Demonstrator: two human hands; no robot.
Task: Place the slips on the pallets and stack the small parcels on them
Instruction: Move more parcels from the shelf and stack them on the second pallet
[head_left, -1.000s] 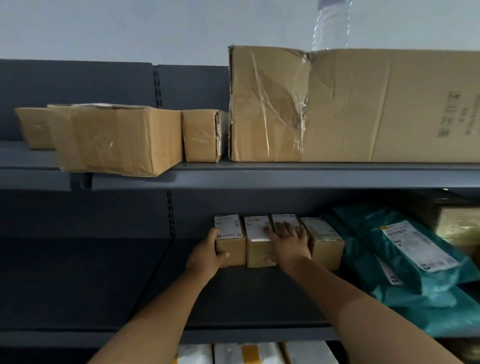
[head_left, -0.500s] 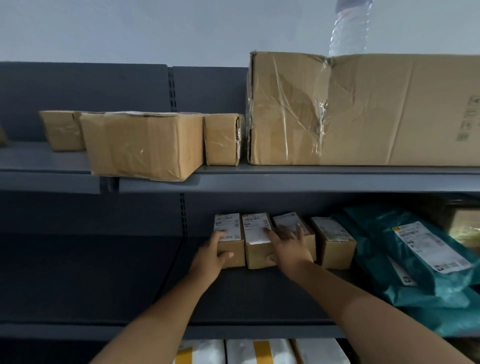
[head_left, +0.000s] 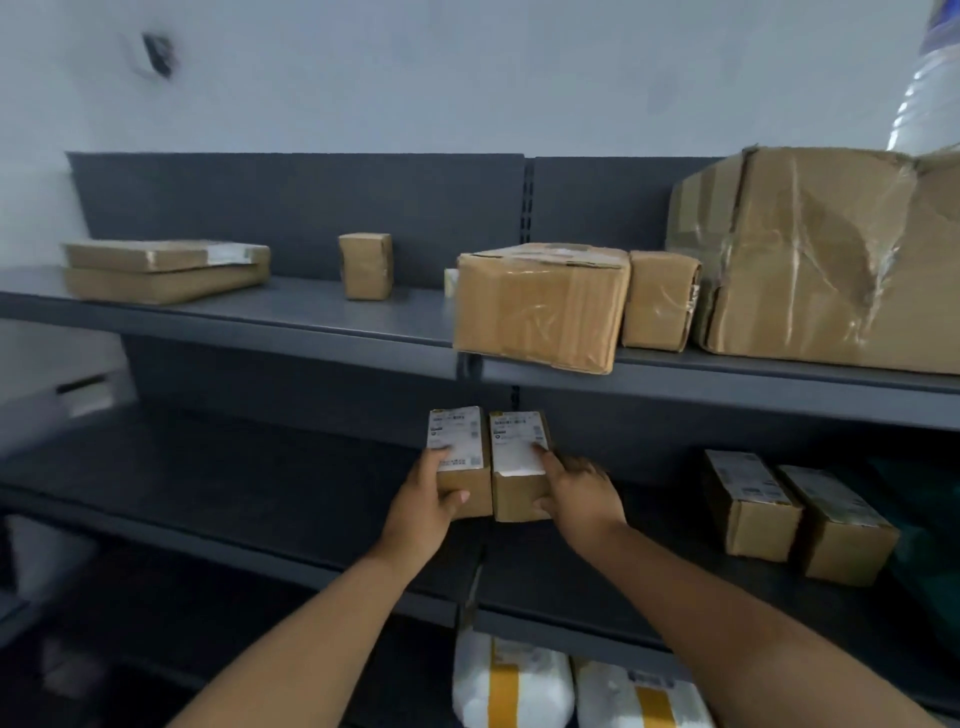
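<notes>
Two small brown parcels with white labels sit side by side in front of the middle shelf (head_left: 260, 499). My left hand (head_left: 423, 506) grips the left parcel (head_left: 460, 457) from its left side, thumb under its front. My right hand (head_left: 584, 496) grips the right parcel (head_left: 519, 467) from its right side, fingers on the label. Both parcels are off the shelf row and pressed together. Two more small labelled parcels (head_left: 748, 504) (head_left: 836, 530) stay on the shelf at the right. No slips or pallets are in view.
The top shelf (head_left: 311, 317) carries flat boxes (head_left: 166, 270), a small box (head_left: 366, 265), a medium box (head_left: 540, 306) overhanging the edge, and a big taped carton (head_left: 831, 260). White bags with yellow stripes (head_left: 511, 680) lie on the shelf below. A plastic bottle (head_left: 930, 88) stands at top right.
Both hands have drawn two parcels out of the row and toward me. The view has swung left, so the two remaining parcels now lie far to the right.
</notes>
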